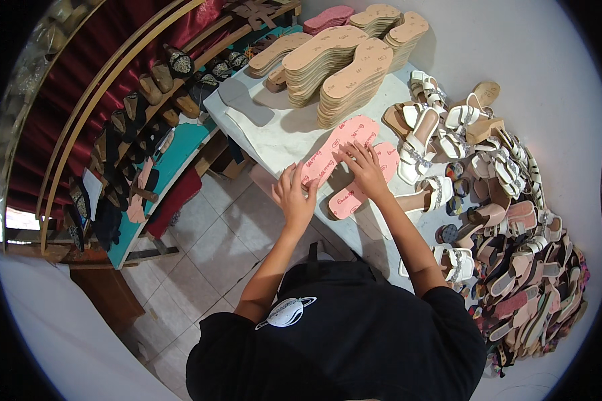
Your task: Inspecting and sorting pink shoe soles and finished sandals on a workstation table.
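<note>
Now both arms outstretched — left hand (294, 195) and right hand (361, 162), fingers spread flat, gripping nothing — on pink insoles (334, 150).

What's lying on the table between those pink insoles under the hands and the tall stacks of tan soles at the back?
In the head view, only bare white tabletop separates the pink insoles from the tan sole stacks; the grey insole pieces lie off to the left.

1. Setting: small shoe-making workshop.
2. Evidence: stacks of tan insoles (341, 67) on a white worktable (274, 137); heap of finished sandals (508, 220) at the right.
3. Wooden rack (147, 127) holds dark shoes; tiled floor (214, 240).
</note>
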A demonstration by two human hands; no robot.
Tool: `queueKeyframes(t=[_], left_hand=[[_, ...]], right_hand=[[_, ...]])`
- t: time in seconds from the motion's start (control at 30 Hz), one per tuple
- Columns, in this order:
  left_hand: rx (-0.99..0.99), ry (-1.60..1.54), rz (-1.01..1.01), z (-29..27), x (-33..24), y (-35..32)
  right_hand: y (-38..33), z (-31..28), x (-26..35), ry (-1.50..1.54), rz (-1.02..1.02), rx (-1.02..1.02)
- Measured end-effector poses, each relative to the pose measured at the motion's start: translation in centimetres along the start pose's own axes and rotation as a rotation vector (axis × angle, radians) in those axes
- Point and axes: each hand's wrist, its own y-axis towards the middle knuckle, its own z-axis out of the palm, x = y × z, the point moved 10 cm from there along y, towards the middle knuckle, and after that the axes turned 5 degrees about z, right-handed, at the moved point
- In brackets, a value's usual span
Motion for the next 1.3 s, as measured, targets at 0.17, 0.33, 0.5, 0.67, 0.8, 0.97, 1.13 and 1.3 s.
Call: queueKeyframes(t=[0.17, 0.33, 0.5, 0.67, 0.8, 0.97, 1.13, 1.3], left_hand=[[0.053, 0.039, 0.214, 0.2, -5.7, 0.1], [0.14, -0.05, 0.452, 4.4, -12.4, -1.3], [0.332, -0.177, 0.666, 9.5, -21.6, -5.0], [0.457, -0.371, 0.879, 12.9, -32.5, -11.9], [0.492, -0.509, 1.035, 13.6, -40.7, -18.2], [0.474, -0.613, 1.152, 14.2, -48.4, -23.8], [0.497, -0.663, 1.217, 15.8, -54.8, -28.0], [0.435, -0.638, 1.29, 18.6, -60.5, -30.5]], right_hand=[[-2.7, -3.0, -0.4, 0.059, 0.092, -0.054], [-7.6, -8.3, -3.1, 0.015, 0.233, -0.138], [-15.2, -16.0, -6.1, -0.101, 0.384, -0.273], [-24.8, -24.2, -8.4, -0.248, 0.559, -0.365], [-32.2, -30.1, -8.9, -0.396, 0.683, -0.405], [-38.9, -36.7, -9.3, -0.52, 0.755, -0.475], [-44.1, -41.8, -11.4, -0.617, 0.792, -0.404], [-47.9, -45.3, -15.4, -0.618, 0.802, -0.338]])
